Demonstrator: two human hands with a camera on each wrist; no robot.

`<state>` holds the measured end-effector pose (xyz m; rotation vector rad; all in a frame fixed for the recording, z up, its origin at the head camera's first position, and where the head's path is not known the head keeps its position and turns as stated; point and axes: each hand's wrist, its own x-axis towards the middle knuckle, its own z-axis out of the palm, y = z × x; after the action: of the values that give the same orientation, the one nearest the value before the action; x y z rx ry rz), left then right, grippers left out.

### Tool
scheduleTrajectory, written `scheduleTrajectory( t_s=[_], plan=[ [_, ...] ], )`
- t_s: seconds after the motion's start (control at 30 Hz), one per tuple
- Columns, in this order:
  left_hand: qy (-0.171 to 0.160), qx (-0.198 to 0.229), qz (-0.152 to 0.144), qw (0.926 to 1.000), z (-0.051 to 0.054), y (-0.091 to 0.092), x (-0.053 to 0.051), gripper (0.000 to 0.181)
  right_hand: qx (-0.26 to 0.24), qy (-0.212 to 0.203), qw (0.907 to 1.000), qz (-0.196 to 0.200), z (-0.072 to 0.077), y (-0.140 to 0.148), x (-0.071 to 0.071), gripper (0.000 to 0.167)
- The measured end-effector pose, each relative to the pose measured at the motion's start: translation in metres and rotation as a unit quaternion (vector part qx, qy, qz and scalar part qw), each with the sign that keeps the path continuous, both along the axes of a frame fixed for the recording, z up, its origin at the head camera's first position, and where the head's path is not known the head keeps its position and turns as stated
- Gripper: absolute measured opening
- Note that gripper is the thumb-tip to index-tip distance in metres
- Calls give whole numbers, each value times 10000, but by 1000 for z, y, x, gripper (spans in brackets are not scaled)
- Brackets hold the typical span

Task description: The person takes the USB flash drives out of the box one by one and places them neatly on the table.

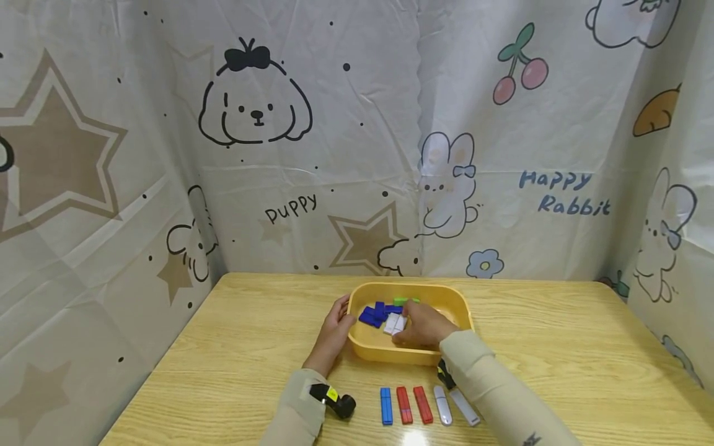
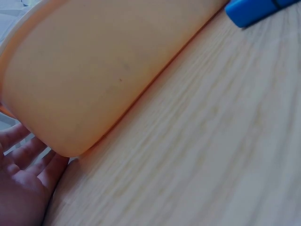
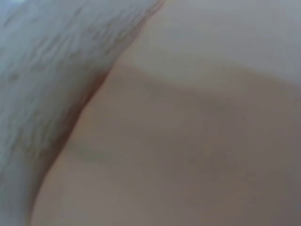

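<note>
In the head view, a yellow tray holds dark blue pieces, white pieces and a green piece. The left hand is at the tray's left end, thumb at the rim. Its fingers, loosely extended, rest against the tray's outer corner in the left wrist view. Inside the tray, the right hand has its thumb and fingers at either end of a white piece; part of the grip is hidden. A blurred close surface fills the right wrist view.
In front of the tray lie a blue stick, two red sticks, a white rounded stick and another white stick, partly beside the right sleeve. Behind the wooden table hangs a printed curtain.
</note>
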<state>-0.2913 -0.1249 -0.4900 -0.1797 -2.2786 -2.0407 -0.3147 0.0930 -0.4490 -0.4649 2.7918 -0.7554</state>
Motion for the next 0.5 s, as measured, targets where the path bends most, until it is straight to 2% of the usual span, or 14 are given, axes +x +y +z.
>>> scheduleTrajectory(
  t_s=[0.1, 0.23, 0.37, 0.5],
  plan=[
    [22, 10, 55, 10000, -13, -1, -10, 54, 70, 67, 10000, -18, 0, -1, -1, 51],
    [36, 16, 9, 10000, -12, -1, -10, 53, 158, 102, 9998, -61, -1, -1, -4, 51],
    [30, 36, -39, 10000, -6, -1, -7, 53, 145, 116, 9998, -102, 0, -1, -4, 52],
    [-6, -9, -98, 10000, 9, 0, 5, 53, -279, -4, 9994, -201, 3, 2, -2, 56]
  ],
)
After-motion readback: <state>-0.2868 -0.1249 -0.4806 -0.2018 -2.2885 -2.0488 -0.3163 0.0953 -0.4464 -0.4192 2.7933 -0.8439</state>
